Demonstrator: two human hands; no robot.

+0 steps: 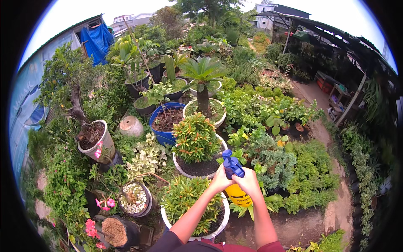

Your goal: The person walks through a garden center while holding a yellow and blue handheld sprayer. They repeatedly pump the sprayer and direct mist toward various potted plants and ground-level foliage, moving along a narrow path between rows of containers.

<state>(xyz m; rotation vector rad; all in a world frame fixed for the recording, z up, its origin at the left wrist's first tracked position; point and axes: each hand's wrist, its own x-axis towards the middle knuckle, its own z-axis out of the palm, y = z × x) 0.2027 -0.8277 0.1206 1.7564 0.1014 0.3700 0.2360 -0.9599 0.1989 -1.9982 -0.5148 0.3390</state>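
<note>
Both my hands are around a hand pump sprayer [238,193] with a yellow bottle and a blue pump head. My left hand [221,179] grips the left side of its neck, below the blue nozzle. On the other side, my right hand [249,182] holds the neck, with its thumb near the blue trigger. The bottle bears dark writing, and its upper part is partly covered by my fingers. Just beyond the sprayer stands a rounded shrub [197,137] with orange-red tips in a white pot [179,167]. A similar leafy shrub [189,201] grows in a nearer white pot [225,217], beneath my left forearm.
A cycad [203,97] and a blue tub [163,137] stand farther off. Leaning at left is a potted bonsai-like tree [77,104]. Low green shrubs [311,173] fill the right, beside a dirt path [340,201] and an open-sided shed [343,75].
</note>
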